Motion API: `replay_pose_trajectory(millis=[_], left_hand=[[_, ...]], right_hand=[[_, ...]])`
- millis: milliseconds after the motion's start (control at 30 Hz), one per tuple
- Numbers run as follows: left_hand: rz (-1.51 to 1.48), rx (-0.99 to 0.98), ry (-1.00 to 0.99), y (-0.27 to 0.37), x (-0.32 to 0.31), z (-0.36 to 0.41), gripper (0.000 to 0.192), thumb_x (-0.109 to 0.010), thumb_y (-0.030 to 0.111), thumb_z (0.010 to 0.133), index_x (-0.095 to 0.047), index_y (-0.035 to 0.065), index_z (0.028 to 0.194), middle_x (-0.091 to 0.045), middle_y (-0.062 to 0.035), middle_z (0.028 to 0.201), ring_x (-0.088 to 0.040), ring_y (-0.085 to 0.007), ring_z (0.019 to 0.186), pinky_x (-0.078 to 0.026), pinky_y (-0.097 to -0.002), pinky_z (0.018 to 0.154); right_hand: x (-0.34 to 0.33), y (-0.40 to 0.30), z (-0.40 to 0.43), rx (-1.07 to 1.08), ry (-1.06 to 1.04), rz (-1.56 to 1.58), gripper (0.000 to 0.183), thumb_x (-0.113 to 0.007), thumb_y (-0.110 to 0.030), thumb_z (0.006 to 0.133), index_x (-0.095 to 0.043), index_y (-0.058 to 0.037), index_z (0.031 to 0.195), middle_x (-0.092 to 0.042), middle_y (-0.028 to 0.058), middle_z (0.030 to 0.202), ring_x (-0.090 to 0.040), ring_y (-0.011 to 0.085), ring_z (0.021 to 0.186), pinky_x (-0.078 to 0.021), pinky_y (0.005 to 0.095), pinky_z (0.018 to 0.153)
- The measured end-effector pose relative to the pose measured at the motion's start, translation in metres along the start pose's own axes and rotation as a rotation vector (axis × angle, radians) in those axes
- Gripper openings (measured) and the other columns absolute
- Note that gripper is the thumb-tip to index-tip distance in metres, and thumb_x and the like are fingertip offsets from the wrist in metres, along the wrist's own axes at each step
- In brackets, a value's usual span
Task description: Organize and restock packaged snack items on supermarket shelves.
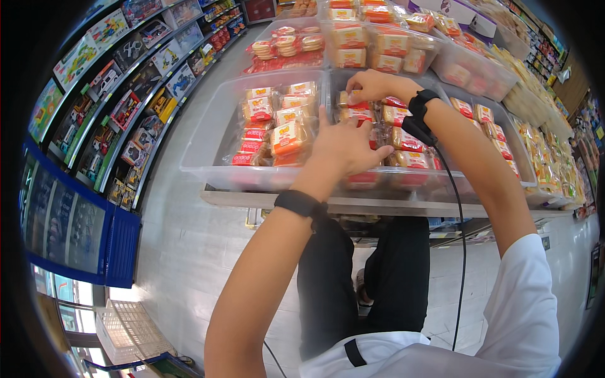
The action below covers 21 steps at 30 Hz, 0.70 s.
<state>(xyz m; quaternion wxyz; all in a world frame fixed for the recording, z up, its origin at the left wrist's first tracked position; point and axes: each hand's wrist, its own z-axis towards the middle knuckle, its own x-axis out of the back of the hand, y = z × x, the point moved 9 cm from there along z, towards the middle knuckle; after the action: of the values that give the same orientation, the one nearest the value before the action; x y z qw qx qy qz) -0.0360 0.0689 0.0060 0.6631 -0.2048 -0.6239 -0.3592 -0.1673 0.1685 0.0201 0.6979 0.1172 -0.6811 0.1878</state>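
Observation:
My left hand (347,147) is spread flat, palm down, across the near left part of the middle clear plastic bin (427,176). Its fingers rest on or just above red-and-clear wrapped snack packets (360,115), and one finger points along the divide between two bins. Farther back, my right hand (382,86) has bent fingers, with the fingertips down at a wrapped packet (344,98) in the bin's back left corner. Whether it grips that packet is hidden by the fingers. More red-labelled packets (410,159) lie in rows beside and below my right wrist.
A left bin (201,141) holds orange- and red-labelled packets (288,137). Another bin (524,175) stands right. Stacked bins of wrapped biscuits (350,45) rise behind. A cable (461,245) hangs from my right wrist. Toy shelves (127,90) and a blue-framed cooler (71,217) line the left.

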Motion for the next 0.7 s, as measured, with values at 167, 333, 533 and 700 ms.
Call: replay_pose_trajectory(millis=[167, 333, 533, 700], left_hand=[[0.008, -0.023, 0.035, 0.007, 0.002, 0.002, 0.073, -0.04, 0.066, 0.088, -0.058, 0.0071, 0.128, -0.059, -0.0177, 0.126, -0.051, -0.0302, 0.125, -0.002, -0.0653, 0.113], [-0.01, 0.005, 0.047, 0.005, 0.009, -0.002, 0.056, -0.048, 0.053, 0.088, -0.06, 0.0088, 0.121, -0.06, -0.0149, 0.125, -0.055, -0.0309, 0.121, -0.012, -0.0659, 0.112], [-0.221, 0.055, 0.306, -0.012, 0.019, -0.005, 0.026, -0.057, 0.021, 0.081, -0.063, 0.0046, 0.1, -0.066, -0.0164, 0.103, -0.06, -0.0363, 0.106, -0.026, -0.0556, 0.112], [-0.339, 0.063, 0.458, -0.029, 0.025, -0.006, 0.017, -0.064, 0.016, 0.075, -0.065, 0.005, 0.089, -0.066, -0.0141, 0.096, -0.06, -0.0331, 0.103, -0.03, -0.0579, 0.107]], right_hand=[[0.002, 0.005, 0.002, 0.115, 0.066, -0.012, 0.04, -0.077, -0.018, 0.065, -0.067, -0.0053, 0.101, -0.068, 0.018, 0.1, -0.063, 0.0368, 0.099, -0.0512, 0.0438, 0.084], [0.006, -0.014, 0.0, 0.043, 0.241, -0.369, 0.034, -0.08, -0.011, 0.061, -0.065, -0.0059, 0.091, -0.065, 0.014, 0.09, -0.061, 0.0353, 0.097, -0.0491, 0.0428, 0.083], [0.018, -0.025, -0.012, -0.042, 0.013, 0.156, 0.041, -0.083, -0.017, 0.065, -0.067, -0.0064, 0.101, -0.069, 0.0121, 0.093, -0.065, 0.0309, 0.093, -0.0497, 0.0402, 0.08], [-0.007, -0.038, -0.031, 0.011, -0.239, 0.064, 0.046, -0.081, -0.024, 0.068, -0.064, -0.0054, 0.106, -0.07, 0.0129, 0.094, -0.066, 0.0296, 0.09, -0.0504, 0.0395, 0.079]])
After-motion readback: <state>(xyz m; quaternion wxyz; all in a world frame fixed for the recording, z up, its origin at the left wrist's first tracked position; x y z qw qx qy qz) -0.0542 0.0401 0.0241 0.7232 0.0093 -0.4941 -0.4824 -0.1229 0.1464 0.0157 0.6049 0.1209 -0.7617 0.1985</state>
